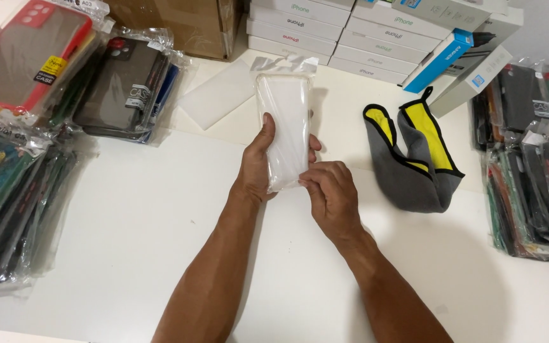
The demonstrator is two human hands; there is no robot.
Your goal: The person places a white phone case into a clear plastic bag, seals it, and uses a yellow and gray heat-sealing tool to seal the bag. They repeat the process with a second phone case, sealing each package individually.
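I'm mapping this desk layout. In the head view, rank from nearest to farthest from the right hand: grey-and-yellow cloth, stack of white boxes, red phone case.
1. Grey-and-yellow cloth, just to the side of the right hand.
2. Stack of white boxes, along the table's far edge.
3. Red phone case, far-left corner.

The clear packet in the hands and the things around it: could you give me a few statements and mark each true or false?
1. Both hands hold the clear plastic packet. True: the left hand wraps its side, the right hand pinches its lower end.
2. The grey and yellow cloth lies under the packet. False: it lies apart, to the right on the white table.
3. White boxes are stacked at the far edge. True.
4. The packaged phone cases are all on the right. False: piles lie on both sides.
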